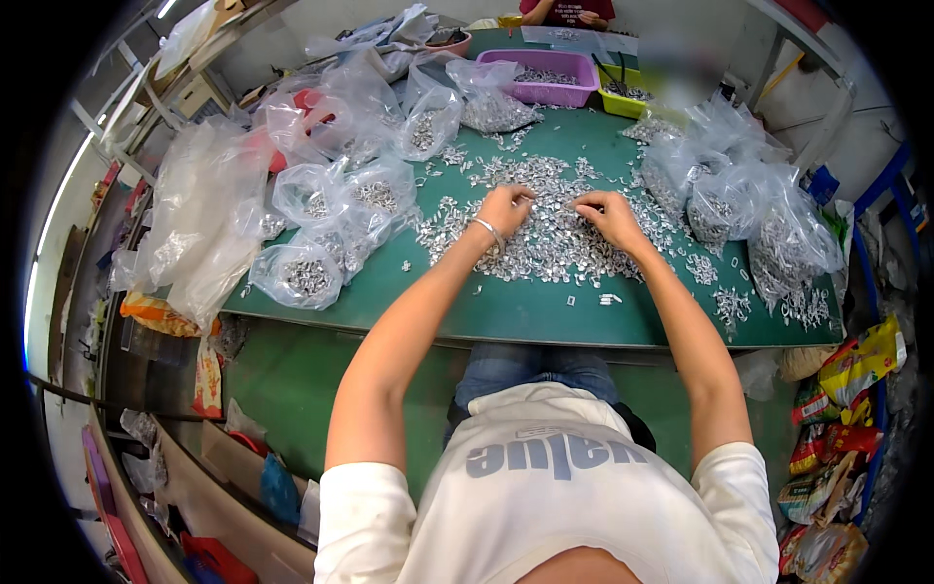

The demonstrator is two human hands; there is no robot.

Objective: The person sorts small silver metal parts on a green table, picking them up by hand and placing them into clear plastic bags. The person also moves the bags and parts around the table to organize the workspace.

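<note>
A spread heap of small silvery metal pieces [545, 238] lies on the green counter [506, 316], its long axis running left to right across the middle of the surface, with looser scatter trailing toward the far edge and to the right. The single pieces are too small to tell which way each one points.

Both hands rest on the far side of the heap, near its centre. The left hand [505, 207] is curled with fingertips down among the pieces; a thin bracelet [488, 232] circles its wrist. The right hand [607, 214] sits just beside it, fingers bent and pinched low into the pile. Whether either hand has a piece between its fingers cannot be told.

Clear plastic bags [309, 271] holding more of the metal pieces crowd the counter's left side, and further bags [769, 229] stand to the right. At the far end sit a purple tray [550, 78] and a yellow-green bin [623, 97], with another person's hands behind them.
</note>
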